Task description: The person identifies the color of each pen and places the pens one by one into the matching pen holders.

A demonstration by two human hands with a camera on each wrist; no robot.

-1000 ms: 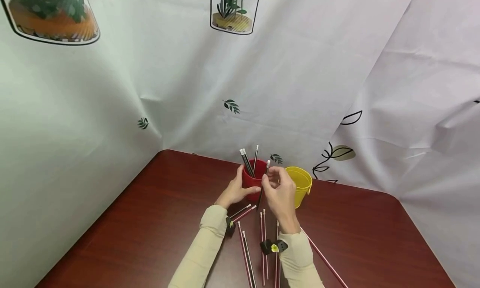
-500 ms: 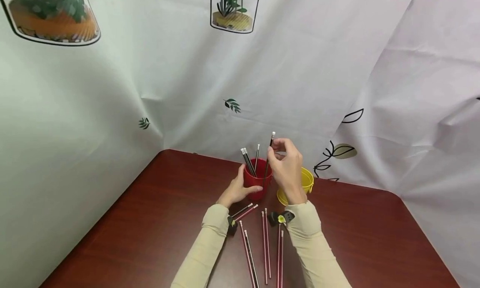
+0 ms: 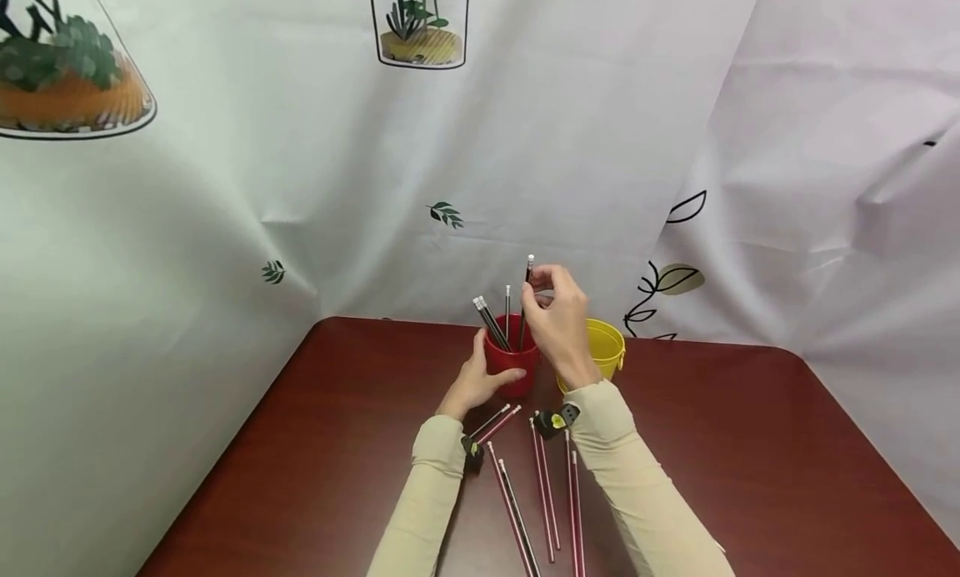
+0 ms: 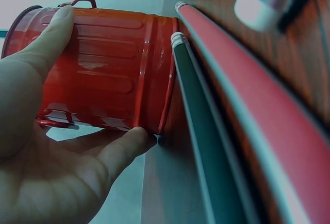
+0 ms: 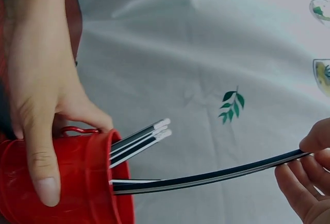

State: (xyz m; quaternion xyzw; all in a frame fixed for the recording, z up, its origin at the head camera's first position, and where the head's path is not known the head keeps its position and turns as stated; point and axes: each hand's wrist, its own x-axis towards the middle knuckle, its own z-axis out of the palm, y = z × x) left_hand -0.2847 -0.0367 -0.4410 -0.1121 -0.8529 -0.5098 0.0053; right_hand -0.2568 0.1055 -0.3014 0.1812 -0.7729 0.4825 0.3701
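My left hand grips a small red bucket at the back of the table, its thumb across the near side and its fingers round the left. Several dark striped pencils with white erasers lean inside. Between thumb and fingertips, my right hand pinches another black-and-white striped pencil near its eraser end, above the bucket. That pencil's lower end is inside the rim, hidden by the wall. In the left wrist view the red bucket stands close to a green pencil and a red pencil.
Right of the red bucket stands a yellow bucket, partly behind my right hand. Several red and dark pencils lie on the brown table between my forearms. A white printed cloth hangs behind the table.
My right hand has risen from beside the red bucket and moved over it, carrying the pencil, whose lower end has gone into the bucket. My left hand keeps its grip. The head view has shifted.
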